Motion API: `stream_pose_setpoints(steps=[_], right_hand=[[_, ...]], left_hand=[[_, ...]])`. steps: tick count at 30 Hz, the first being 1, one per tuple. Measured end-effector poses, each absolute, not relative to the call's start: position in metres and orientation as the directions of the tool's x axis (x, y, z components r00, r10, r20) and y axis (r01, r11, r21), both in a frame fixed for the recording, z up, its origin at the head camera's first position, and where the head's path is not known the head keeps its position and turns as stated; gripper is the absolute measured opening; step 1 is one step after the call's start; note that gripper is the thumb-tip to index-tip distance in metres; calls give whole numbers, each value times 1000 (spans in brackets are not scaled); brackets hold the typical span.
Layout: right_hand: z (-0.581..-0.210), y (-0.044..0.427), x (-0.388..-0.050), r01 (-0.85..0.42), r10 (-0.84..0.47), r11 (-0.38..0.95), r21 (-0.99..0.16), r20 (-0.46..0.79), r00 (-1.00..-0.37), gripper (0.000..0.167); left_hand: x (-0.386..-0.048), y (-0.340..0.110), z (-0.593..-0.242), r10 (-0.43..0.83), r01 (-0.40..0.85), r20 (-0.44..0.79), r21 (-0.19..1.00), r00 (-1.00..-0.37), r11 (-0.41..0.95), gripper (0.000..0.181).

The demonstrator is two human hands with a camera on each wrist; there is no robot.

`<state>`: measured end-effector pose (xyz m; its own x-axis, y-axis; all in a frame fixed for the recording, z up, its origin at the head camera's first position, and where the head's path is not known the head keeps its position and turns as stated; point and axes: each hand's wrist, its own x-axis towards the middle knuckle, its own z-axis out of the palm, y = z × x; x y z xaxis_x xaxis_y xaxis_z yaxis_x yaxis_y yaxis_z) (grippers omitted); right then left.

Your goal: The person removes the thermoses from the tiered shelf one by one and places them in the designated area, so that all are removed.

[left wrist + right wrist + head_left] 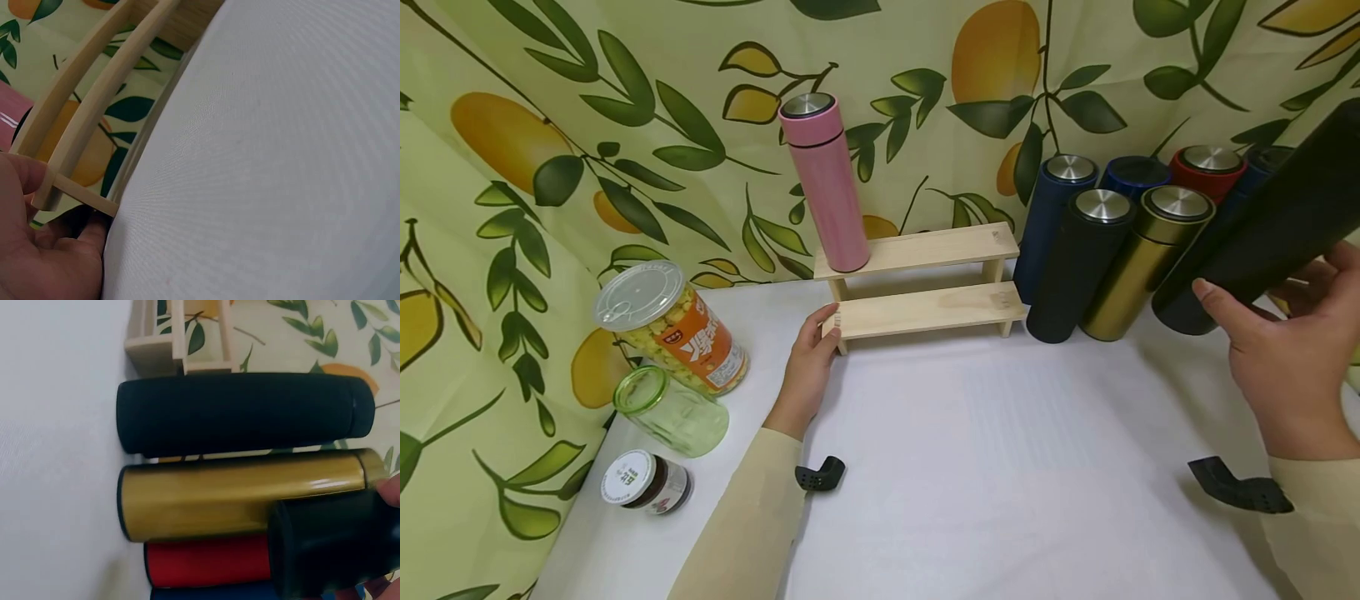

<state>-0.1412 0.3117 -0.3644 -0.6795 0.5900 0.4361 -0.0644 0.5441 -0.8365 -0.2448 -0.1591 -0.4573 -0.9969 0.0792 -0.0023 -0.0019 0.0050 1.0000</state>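
My left hand (808,367) grips the left end of a two-step wooden rack (932,308), fingers and thumb around the lower step's end. In the left wrist view the thumb lies against the wood. A pink thermos (831,187) stands upright at the left of the upper step. Over on the right, my right hand (1300,358) holds a black thermos (1292,200), tilted with its top up and to the right. The right wrist view shows the held thermos's base in front of a gold thermos (244,497); beside that stands another black thermos (231,415).
Right of the rack stand more thermoses: a dark blue one (1060,208), a bright blue one (1137,173) and a red one (1207,171). On the left are a popcorn tub (700,333), a green glass jar (681,417) and a small dark jar (647,483). Patterned cloth hangs behind.
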Motion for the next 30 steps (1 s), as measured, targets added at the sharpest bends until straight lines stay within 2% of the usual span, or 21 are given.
stream_pose_setpoints(steps=[21, 30], right_hand=[[-409, 335, -159, 73, 645, 486, -871, 301, -703, 86], [-424, 337, -164, 56, 615, 468, -882, 279, -738, 89]], left_hand=[[-246, -159, -457, 81, -5, -6, 1000, -997, 11, 46], [-245, -159, -456, 84, -8, -9, 1000, -996, 6, 46]])
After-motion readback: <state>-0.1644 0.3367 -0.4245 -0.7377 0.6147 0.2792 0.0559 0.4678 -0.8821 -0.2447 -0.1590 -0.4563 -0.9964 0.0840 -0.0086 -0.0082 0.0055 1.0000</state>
